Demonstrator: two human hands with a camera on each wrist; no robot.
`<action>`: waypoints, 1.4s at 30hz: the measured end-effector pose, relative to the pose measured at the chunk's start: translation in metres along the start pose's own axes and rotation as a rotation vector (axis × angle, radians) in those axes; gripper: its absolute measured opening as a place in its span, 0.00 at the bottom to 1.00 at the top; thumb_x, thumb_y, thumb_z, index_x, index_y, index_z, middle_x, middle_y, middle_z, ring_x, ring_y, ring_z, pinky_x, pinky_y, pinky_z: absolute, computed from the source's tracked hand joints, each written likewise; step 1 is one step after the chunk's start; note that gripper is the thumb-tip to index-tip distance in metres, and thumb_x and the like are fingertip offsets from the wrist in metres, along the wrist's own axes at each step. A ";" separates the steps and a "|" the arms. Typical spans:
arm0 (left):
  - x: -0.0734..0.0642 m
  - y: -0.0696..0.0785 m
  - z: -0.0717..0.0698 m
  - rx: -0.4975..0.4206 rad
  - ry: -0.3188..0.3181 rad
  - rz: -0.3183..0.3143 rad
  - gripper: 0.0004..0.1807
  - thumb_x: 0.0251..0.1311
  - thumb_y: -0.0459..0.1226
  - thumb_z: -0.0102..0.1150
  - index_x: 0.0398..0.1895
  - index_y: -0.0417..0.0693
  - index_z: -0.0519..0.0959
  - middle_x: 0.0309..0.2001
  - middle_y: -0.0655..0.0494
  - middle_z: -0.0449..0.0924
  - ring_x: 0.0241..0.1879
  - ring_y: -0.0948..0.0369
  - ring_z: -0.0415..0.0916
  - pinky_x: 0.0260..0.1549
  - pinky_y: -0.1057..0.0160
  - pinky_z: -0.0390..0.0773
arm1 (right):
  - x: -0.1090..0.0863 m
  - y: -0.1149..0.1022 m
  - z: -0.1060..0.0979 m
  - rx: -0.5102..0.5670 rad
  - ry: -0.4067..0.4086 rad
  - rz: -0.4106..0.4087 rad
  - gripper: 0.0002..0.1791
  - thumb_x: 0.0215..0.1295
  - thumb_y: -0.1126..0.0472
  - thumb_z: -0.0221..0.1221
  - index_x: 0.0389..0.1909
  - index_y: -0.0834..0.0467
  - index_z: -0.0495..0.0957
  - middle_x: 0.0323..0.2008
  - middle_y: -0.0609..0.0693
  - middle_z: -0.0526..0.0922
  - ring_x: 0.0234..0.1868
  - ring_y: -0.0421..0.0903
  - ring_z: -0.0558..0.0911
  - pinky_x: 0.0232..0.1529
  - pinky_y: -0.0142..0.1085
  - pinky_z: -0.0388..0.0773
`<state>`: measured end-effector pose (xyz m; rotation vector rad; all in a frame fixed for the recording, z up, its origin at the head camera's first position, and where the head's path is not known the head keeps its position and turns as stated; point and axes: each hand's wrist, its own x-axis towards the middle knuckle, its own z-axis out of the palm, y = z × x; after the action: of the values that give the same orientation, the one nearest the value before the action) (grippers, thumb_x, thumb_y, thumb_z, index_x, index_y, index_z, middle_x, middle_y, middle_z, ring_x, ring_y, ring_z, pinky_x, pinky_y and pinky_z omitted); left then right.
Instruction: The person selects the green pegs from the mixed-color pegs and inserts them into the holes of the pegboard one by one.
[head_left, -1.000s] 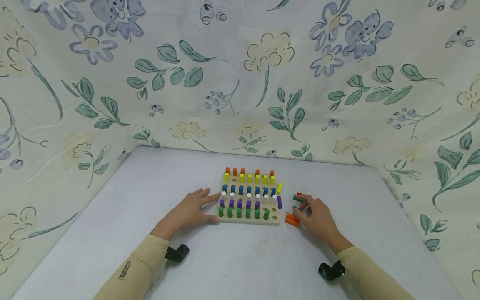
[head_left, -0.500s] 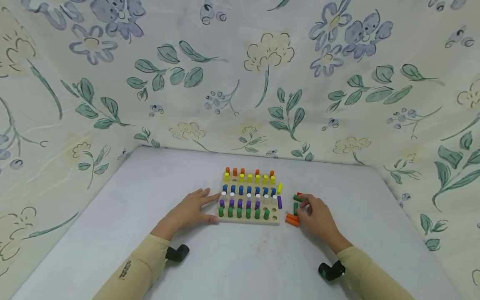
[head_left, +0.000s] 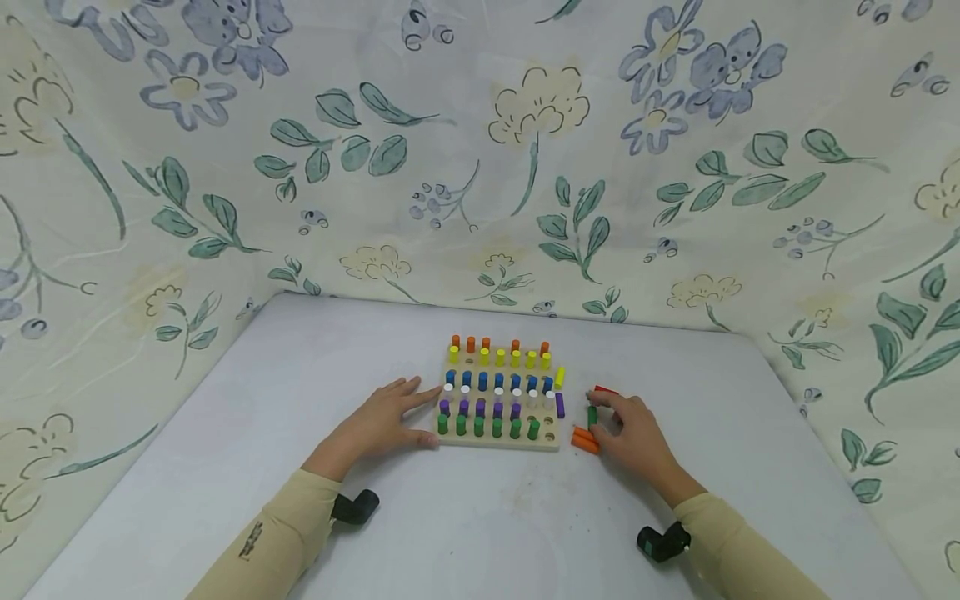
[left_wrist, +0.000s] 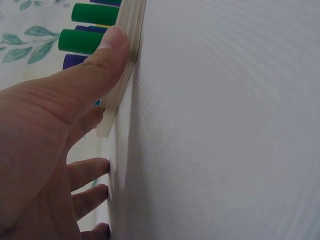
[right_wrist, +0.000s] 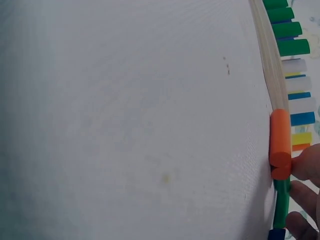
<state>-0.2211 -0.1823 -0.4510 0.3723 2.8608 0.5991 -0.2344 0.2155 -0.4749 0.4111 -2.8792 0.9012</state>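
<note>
A pale wooden pegboard (head_left: pixel 495 444) stands mid-table with rows of coloured pegs upright in it. The left hand (head_left: pixel 378 423) steadies its left side, fingers spread; in the left wrist view the thumb (left_wrist: pixel 114 42) presses the board's edge beside green pegs. To the right of the board, the right hand (head_left: pixel 630 429) has thumb and index finger curved round the two ends of a loose green peg (head_left: pixel 592 416). In the right wrist view its fingertips (right_wrist: pixel 297 190) are right at this green peg (right_wrist: pixel 281 200). Orange pegs (head_left: pixel 585 440) lie just below the thumb.
A loose yellow peg (head_left: pixel 559 377) and a purple peg (head_left: pixel 559 406) lie along the board's right edge. Behind the right fingers lies a red peg (head_left: pixel 606 390). A flower-patterned cloth (head_left: pixel 450 167) stands behind the white table (head_left: pixel 487 533).
The right thumb drew back from the green peg, uncovering it, then came to its near end. The index finger has stretched left over another green peg, largely hiding it. The left hand stays put.
</note>
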 end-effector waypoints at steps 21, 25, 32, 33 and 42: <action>-0.001 0.002 0.000 0.002 -0.003 -0.008 0.49 0.54 0.62 0.70 0.78 0.58 0.65 0.79 0.39 0.53 0.78 0.36 0.45 0.71 0.31 0.52 | 0.001 0.000 0.001 0.114 -0.006 0.105 0.22 0.77 0.56 0.53 0.68 0.57 0.73 0.40 0.50 0.82 0.39 0.47 0.72 0.38 0.38 0.70; -0.001 0.002 -0.001 0.005 -0.003 -0.002 0.49 0.54 0.62 0.70 0.78 0.58 0.64 0.79 0.39 0.53 0.78 0.36 0.44 0.71 0.31 0.52 | 0.001 0.002 0.001 0.126 0.002 0.101 0.21 0.77 0.57 0.52 0.67 0.58 0.72 0.41 0.51 0.82 0.39 0.47 0.73 0.38 0.38 0.71; -0.001 0.003 0.000 0.008 -0.007 0.005 0.49 0.54 0.62 0.69 0.78 0.58 0.64 0.79 0.38 0.53 0.78 0.36 0.44 0.72 0.31 0.51 | 0.000 0.003 0.002 0.140 0.035 0.079 0.20 0.77 0.59 0.52 0.65 0.59 0.74 0.37 0.51 0.79 0.36 0.47 0.71 0.35 0.38 0.68; -0.001 0.003 0.000 0.010 -0.008 0.006 0.49 0.55 0.62 0.69 0.78 0.58 0.64 0.78 0.38 0.53 0.78 0.36 0.44 0.71 0.31 0.51 | 0.000 0.004 0.003 0.139 0.040 0.074 0.20 0.77 0.58 0.52 0.65 0.59 0.74 0.37 0.51 0.79 0.36 0.47 0.71 0.34 0.38 0.67; -0.003 0.003 0.000 0.012 -0.004 -0.003 0.49 0.55 0.62 0.69 0.78 0.58 0.64 0.79 0.39 0.53 0.78 0.36 0.44 0.71 0.31 0.51 | -0.001 0.003 0.003 0.106 0.059 0.019 0.23 0.70 0.59 0.61 0.64 0.58 0.76 0.46 0.50 0.82 0.39 0.47 0.70 0.37 0.38 0.69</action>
<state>-0.2179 -0.1806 -0.4496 0.3706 2.8619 0.5795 -0.2344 0.2163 -0.4795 0.3602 -2.7959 1.0539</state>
